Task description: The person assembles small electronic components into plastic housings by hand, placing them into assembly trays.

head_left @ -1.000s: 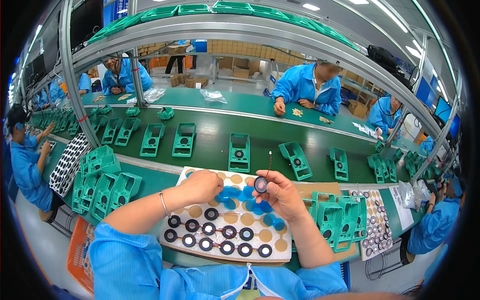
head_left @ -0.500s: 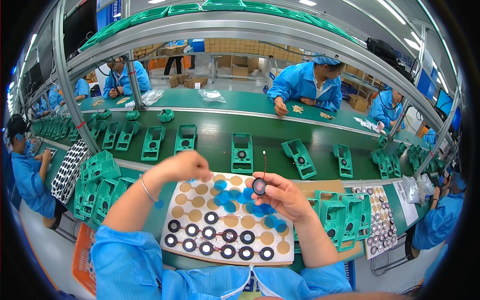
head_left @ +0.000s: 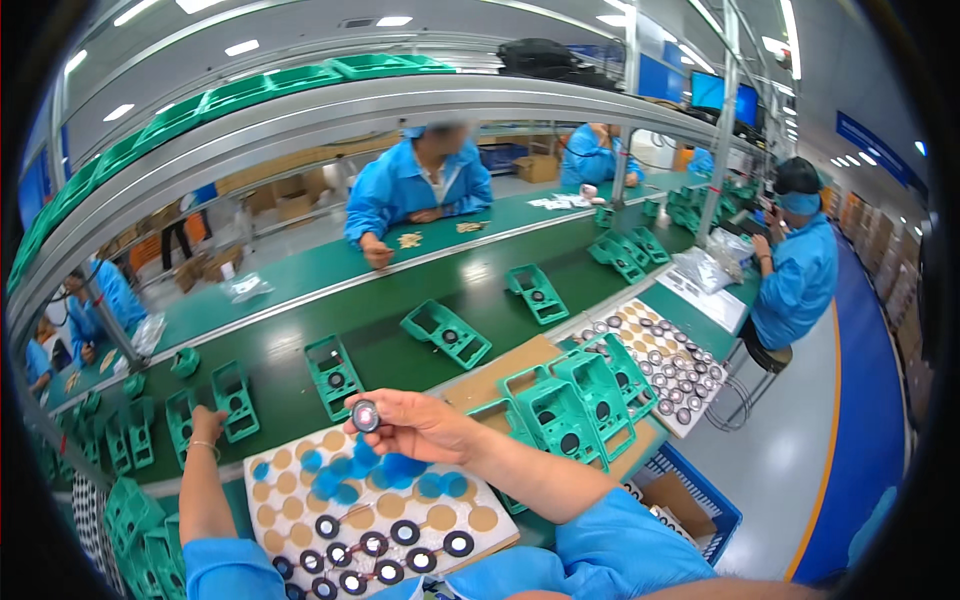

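In my right hand (head_left: 430,425) is a small round black speaker (head_left: 365,416), held between thumb and fingers above the foam tray (head_left: 262,540). Its face now shows a pale, shiny centre. My left hand (head_left: 207,424) reaches far out to the belt, fingers closed at the left edge of a green plastic housing (head_left: 236,402); its fingertips are small and partly hidden. On the tray lie tan round stickers (head_left: 482,518), loose blue film discs (head_left: 345,480) and several black speakers with pale centres (head_left: 405,533).
Green housings (head_left: 570,410) are stacked right of the tray, others (head_left: 135,520) at left. More stand along the green belt (head_left: 400,290). A second tray of speakers (head_left: 680,385) lies at right, above a blue crate (head_left: 725,520). Co-workers (head_left: 420,185) sit across the belt and at right.
The view has swung to the right. My left hand has gone from above the tray out to a housing on the belt. My right hand still holds the speaker, now turned differently.
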`<state>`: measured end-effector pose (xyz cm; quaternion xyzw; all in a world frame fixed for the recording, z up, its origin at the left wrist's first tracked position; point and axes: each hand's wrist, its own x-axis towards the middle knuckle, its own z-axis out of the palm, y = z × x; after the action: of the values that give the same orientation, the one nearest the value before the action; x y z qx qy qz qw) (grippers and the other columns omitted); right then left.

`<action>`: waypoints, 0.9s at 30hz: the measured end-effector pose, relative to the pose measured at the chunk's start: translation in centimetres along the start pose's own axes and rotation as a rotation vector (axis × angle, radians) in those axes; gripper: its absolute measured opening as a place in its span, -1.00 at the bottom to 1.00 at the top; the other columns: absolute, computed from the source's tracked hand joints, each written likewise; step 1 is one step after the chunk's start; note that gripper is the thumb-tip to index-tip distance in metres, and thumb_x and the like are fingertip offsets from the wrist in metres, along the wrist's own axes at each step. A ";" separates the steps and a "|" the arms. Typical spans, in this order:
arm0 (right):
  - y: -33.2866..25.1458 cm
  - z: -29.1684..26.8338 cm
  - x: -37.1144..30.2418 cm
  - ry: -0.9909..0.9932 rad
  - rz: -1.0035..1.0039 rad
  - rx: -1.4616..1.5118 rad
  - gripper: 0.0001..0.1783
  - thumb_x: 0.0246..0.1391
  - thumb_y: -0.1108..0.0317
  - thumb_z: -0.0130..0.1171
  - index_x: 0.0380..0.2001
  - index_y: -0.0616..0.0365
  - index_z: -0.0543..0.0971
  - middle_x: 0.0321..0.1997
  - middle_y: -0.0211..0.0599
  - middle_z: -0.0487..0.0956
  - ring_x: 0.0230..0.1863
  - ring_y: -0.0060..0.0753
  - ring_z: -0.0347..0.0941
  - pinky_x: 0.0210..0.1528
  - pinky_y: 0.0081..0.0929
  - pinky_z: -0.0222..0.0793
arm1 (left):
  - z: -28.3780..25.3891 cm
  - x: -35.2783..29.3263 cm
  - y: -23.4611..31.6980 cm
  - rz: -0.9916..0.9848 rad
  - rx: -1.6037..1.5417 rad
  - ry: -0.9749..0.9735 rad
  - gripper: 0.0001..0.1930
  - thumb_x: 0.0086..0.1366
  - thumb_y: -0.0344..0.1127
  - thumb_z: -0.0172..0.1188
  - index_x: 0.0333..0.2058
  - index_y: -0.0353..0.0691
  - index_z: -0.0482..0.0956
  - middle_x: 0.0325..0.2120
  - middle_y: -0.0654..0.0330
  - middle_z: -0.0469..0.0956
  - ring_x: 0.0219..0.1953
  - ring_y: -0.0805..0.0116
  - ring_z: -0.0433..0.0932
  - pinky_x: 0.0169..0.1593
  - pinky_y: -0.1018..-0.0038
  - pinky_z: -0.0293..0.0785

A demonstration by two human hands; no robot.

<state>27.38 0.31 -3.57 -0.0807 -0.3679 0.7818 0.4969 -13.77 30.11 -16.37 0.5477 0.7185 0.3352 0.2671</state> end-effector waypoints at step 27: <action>0.4 2.1 -0.4 -0.047 -0.068 -0.054 -0.57 0.06 0.28 0.11 -0.03 0.26 0.34 -0.11 -0.12 0.47 -0.20 -0.41 0.43 -0.07 -0.51 0.38 | -4.9 -32.4 17.5 0.099 -0.764 -0.946 -0.64 0.13 -0.42 0.17 -0.10 -0.35 0.33 -0.51 0.21 0.50 -0.68 0.61 0.41 -0.64 0.73 0.35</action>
<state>26.29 -1.17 -2.47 -0.0633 -0.4028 0.7561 0.5119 1.55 0.95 0.78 0.5354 0.3247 0.3017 0.7189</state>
